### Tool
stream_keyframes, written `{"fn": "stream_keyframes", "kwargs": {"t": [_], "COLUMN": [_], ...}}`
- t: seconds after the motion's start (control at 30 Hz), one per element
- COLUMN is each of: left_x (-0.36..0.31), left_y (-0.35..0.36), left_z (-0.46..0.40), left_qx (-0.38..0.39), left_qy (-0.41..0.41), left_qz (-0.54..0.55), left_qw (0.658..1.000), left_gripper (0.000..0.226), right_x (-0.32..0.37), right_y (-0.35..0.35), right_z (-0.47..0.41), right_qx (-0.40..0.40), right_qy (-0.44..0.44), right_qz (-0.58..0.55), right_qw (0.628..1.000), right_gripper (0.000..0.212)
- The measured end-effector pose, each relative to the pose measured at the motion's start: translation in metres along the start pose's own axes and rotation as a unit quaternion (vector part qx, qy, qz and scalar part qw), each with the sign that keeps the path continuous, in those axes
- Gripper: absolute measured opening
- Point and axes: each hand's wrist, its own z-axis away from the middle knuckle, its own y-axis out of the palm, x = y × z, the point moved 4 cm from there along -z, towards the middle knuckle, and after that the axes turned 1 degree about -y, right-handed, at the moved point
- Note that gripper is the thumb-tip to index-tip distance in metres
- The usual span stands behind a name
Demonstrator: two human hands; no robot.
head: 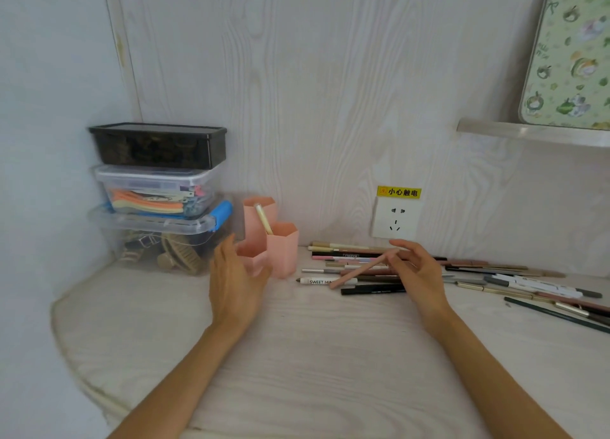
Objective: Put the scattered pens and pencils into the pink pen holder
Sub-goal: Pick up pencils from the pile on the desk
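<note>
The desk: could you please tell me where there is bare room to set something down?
The desk is bare in front, between the forearms and near the rounded left edge. It is crowded at the back: stacked boxes left, pink pen holder beside them, scattered pens from there rightward under the socket.

A: The pen holder is plain pink, and the pencil in it is cream. The tabletop?

B: Whitish wood grain, like the wall. One box is smoky black, and the clear box shows orange inside. The sticker is yellow, and the board is green and floral.
</note>
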Motion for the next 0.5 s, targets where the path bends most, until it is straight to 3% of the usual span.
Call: {"fn": "stream_keyframes", "kwargs": {"t": [0.1,0.2,0.33,0.5], "left_x": [0.012,0.020,0.021,0.022], "left_y": [0.000,0.005,0.009,0.009], "left_z": [-0.010,-0.014,-0.019,-0.017], "left_qx": [-0.007,0.031,0.070,0.083], "left_qy": [-0.067,-0.076,-0.065,-0.055], "left_qz": [0.071,0.112,0.136,0.165], "left_qw": [0.995,0.990,0.986,0.981], "left_gripper": [0.075,0.064,0.065,0.058], "right_x": [0.011,0.028,0.077,0.131], "right_y": [-0.003,-0.002,0.030,0.102], "right_z": [0.004,0.005,-0.010,-0.040], "right_qx": [-0.043,-0.095,-0.127,-0.118], "right_qy": [-0.004,-0.002,-0.062,-0.190], "right_qz": [-0.054,-0.119,-0.197,-0.145], "right_qw": [0.998,0.988,0.970,0.964], "right_gripper": [0.020,0.018,0.014,0.014]}}
